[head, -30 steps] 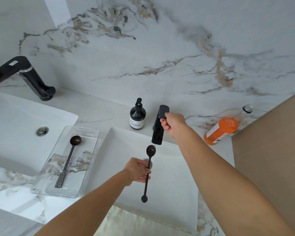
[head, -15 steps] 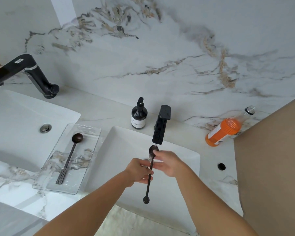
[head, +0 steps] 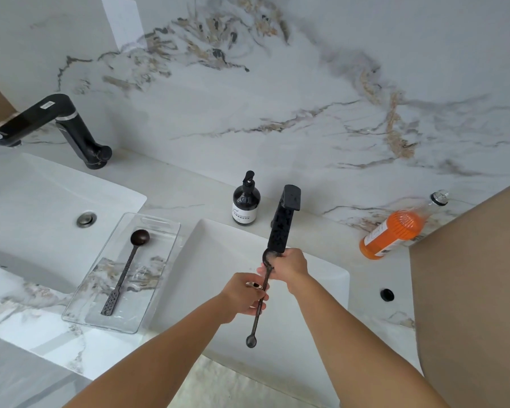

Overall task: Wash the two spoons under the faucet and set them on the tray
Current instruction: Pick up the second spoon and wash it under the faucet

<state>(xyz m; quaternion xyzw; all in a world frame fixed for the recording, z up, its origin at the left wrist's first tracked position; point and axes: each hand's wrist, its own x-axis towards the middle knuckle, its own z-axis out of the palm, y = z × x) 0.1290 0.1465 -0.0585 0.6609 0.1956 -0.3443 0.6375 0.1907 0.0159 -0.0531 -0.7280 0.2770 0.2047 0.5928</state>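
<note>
My left hand (head: 243, 295) grips the middle of a long dark spoon (head: 256, 319) over the right sink basin (head: 206, 260). The spoon's bowl is up under the spout of the black faucet (head: 283, 222). My right hand (head: 289, 267) is wrapped around that bowl end, covering most of it. The small round tip of the handle hangs toward me. A second dark spoon (head: 125, 270) with a perforated handle lies lengthwise on the clear tray (head: 159, 228) between the two basins. I cannot make out running water.
A dark soap pump bottle (head: 246, 203) stands behind the basin, left of the faucet. An orange bottle (head: 395, 231) lies on the counter to the right, near a brown panel (head: 477, 290). A second black faucet (head: 56, 125) and basin (head: 42, 201) sit at the left.
My right hand left the faucet's top, came down to the spoon, and has slid up to close around its bowl end. The left hand keeps its grip on the handle.
</note>
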